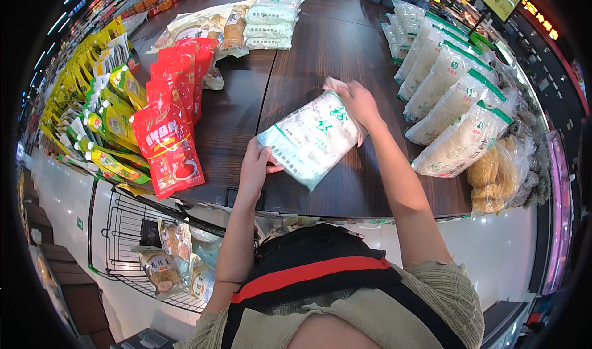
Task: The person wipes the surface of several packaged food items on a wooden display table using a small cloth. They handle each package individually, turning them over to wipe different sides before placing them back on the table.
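A clear plastic bag of white vermicelli (314, 138) with green writing is tilted above the dark wood-look table (296, 67). My left hand (255, 166) pinches its lower left corner, thumb on top. At the opposite edge, my right hand (360, 103) holds a pinkish cloth (336, 85) against the bag; the fingertips are partly hidden. Similar flat bags (273, 23) lie stacked at the back of the table. To the right stands a row of larger clear bags with green top edges (462, 134).
Red seasoning pouches (171, 150) stand at left, beside yellow-green pouches (106, 127). Beige food packs (203, 23) lie behind them. A bag of yellow noodles (495, 178) sits at the right corner. Below the left edge, a wire shopping cart (125, 231) holds several food packs (162, 268).
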Demonstrator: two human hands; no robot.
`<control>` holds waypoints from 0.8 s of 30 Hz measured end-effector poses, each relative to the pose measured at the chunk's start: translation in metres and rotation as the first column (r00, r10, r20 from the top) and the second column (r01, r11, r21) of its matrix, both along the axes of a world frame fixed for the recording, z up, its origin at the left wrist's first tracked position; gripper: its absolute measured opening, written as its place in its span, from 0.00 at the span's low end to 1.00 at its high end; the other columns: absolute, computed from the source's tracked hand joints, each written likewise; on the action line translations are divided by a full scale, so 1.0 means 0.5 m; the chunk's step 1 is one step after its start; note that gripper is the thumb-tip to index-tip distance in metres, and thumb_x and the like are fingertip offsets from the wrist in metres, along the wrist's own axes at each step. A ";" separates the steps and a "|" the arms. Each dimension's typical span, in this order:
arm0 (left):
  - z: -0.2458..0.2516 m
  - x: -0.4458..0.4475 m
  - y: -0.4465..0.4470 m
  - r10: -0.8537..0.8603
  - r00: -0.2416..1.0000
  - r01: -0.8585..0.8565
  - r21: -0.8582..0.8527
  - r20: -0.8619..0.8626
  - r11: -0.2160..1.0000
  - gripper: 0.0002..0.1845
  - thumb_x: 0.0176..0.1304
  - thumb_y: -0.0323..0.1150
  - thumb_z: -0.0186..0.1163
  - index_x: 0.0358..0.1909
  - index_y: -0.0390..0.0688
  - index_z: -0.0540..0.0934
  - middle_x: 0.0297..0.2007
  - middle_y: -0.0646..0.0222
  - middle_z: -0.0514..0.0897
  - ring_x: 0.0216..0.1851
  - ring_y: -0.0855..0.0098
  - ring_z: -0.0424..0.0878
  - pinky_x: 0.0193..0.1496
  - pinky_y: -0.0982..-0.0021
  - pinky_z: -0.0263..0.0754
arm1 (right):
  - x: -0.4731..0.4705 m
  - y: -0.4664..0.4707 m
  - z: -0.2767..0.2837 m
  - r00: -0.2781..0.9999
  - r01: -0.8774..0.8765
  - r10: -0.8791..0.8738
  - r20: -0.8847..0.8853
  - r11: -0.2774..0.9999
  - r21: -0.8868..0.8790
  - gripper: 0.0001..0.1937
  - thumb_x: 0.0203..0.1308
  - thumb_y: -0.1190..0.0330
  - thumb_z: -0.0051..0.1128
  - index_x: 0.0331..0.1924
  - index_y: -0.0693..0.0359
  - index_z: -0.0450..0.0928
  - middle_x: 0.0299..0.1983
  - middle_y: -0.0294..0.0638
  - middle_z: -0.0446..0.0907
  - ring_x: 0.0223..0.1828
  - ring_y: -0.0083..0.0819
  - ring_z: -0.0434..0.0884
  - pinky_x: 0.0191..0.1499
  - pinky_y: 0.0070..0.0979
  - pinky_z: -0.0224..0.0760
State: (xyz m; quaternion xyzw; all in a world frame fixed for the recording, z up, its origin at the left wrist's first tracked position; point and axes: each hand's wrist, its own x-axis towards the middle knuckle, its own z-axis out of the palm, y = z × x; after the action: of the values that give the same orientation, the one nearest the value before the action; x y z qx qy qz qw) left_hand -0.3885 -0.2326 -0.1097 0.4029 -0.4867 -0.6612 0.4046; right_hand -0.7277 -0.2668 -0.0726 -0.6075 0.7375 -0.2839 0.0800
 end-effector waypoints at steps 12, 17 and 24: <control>0.011 0.017 -0.008 -0.044 0.998 0.045 -0.017 0.036 0.999 0.20 0.82 0.39 0.55 0.65 0.38 0.70 0.48 0.66 0.83 0.43 0.78 0.85 0.39 0.73 0.88 | 0.071 0.070 -0.040 0.896 -0.240 0.295 0.331 0.951 -0.195 0.24 0.77 0.55 0.53 0.66 0.63 0.79 0.70 0.52 0.77 0.72 0.50 0.74 0.74 0.38 0.63; 0.014 0.028 0.006 0.003 0.998 -0.004 0.019 0.055 1.000 0.20 0.82 0.39 0.55 0.66 0.37 0.71 0.49 0.66 0.84 0.44 0.78 0.85 0.42 0.74 0.88 | -0.035 0.072 -0.108 0.994 -0.106 0.101 -0.032 0.964 -0.243 0.19 0.75 0.61 0.57 0.60 0.65 0.82 0.63 0.50 0.84 0.63 0.45 0.84 0.64 0.34 0.75; 0.019 0.029 0.007 0.029 0.999 -0.031 0.057 0.024 0.998 0.18 0.83 0.40 0.52 0.61 0.36 0.77 0.47 0.66 0.85 0.45 0.75 0.87 0.47 0.70 0.89 | -0.022 0.126 0.027 0.697 0.145 0.234 0.677 0.879 -0.453 0.19 0.74 0.60 0.59 0.60 0.65 0.82 0.55 0.44 0.84 0.56 0.35 0.82 0.61 0.31 0.72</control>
State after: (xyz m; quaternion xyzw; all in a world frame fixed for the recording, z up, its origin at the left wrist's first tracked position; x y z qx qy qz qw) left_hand -0.3739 -0.2290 -0.1003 0.4292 -0.4661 -0.6640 0.3971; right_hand -0.7384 -0.2039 -0.0590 -0.4673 0.5396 -0.6662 0.2160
